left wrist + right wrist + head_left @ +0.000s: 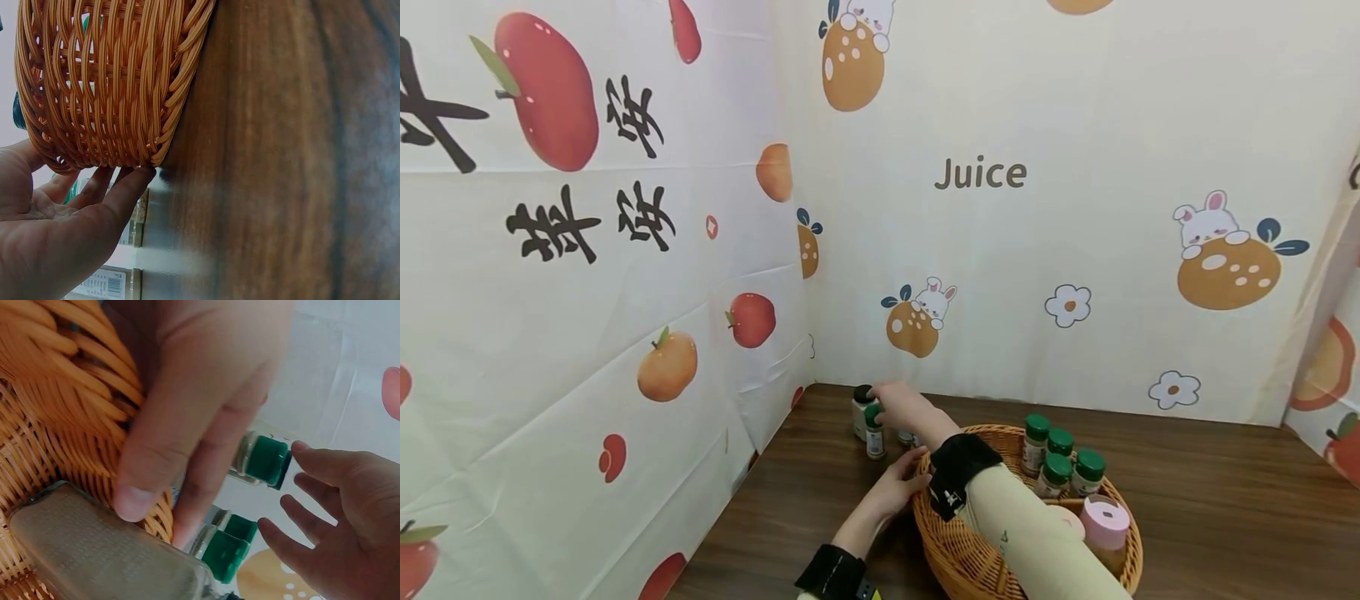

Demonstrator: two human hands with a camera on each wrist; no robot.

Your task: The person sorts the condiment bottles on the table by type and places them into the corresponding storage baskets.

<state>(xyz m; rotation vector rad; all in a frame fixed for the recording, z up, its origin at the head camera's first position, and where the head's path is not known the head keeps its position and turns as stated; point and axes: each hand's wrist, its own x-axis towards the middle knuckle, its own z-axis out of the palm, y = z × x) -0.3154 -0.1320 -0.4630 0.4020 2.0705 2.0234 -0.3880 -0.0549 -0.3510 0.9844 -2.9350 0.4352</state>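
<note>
A wicker basket (955, 558) stands on the table, and my left hand (891, 487) grips its left side. In the right wrist view the left thumb (134, 501) lies over the rim. My right hand (913, 411) reaches across the basket to small bottles at the back left. Its fingers are spread, their tips close beside a green-capped bottle (265, 459); whether they touch is unclear. That green-capped bottle (875, 433) stands in front of a black-capped bottle (861, 412). More green-capped bottles (225, 553) are beyond the rim, partly hidden by the hands in the head view.
Inside the basket are several green-capped jars (1056, 471), a pink-lidded jar (1105, 525) and, in the right wrist view, a clear container (106, 544). The wooden table (1217, 500) meets printed cloth walls (985, 333) at the back and left.
</note>
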